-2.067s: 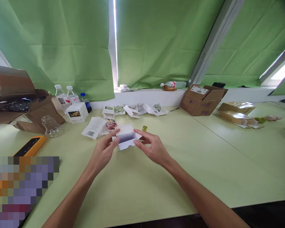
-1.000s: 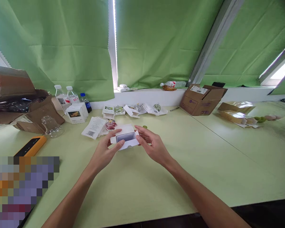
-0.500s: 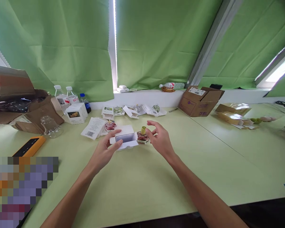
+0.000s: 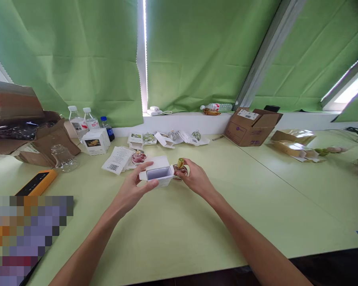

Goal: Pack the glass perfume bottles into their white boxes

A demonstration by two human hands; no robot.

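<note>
My left hand [image 4: 134, 188] grips a small open white cardboard box [image 4: 156, 173], its grey-lined inside facing me. My right hand [image 4: 197, 178] holds a glass perfume bottle with a gold cap [image 4: 179, 170] by its body, right beside the box's right end. The bottle's lower part is hidden by my fingers. Just behind the box, a second pink-patterned perfume bottle [image 4: 139, 157] stands on the table, close to a barcoded white leaflet [image 4: 116, 161].
Several small perfume bottles and opened white boxes [image 4: 167, 137] line the back of the pale green table. A cardboard carton [image 4: 252, 128] stands at the back right, and torn brown packaging [image 4: 44, 139], plastic bottles and a glass jar lie at the back left. An orange-edged device [image 4: 37, 182] lies at the left.
My right hand has closed on the gold-capped bottle, which stood on the table before, and has brought it against the right end of the box. The box has stayed in my left hand.
</note>
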